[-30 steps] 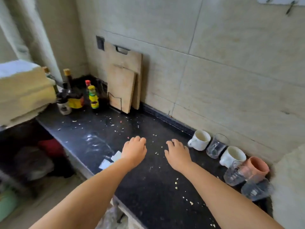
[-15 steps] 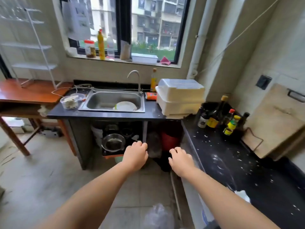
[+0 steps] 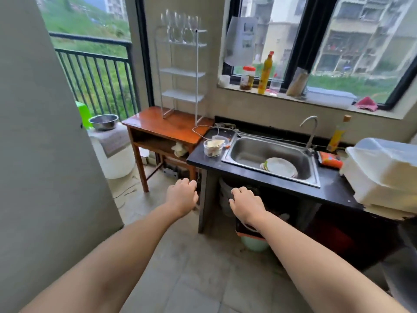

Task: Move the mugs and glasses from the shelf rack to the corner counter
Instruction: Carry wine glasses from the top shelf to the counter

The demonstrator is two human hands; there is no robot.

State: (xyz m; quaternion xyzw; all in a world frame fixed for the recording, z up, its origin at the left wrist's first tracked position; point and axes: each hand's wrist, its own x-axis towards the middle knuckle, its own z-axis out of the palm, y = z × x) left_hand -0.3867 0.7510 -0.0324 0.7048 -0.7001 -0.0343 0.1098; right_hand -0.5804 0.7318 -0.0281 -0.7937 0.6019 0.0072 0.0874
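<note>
Between trips: left hand [image 3: 182, 196] and right hand [image 3: 246, 203] loosely curled, empty. Next, reach stemmed glasses [image 3: 180, 30] atop shelf rack [image 3: 180, 73] (lower tiers bare).

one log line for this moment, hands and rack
left hand: empty, open | right hand: empty, open | shelf rack: stemmed glasses on top tier | phase: approaching rack

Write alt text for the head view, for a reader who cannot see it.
Two bare hands, left hand and right hand, reach forward empty over a tiled floor. Ahead, a white wire shelf rack on a small wooden table holds clear stemmed glasses on top, beside a steel sink.
</note>
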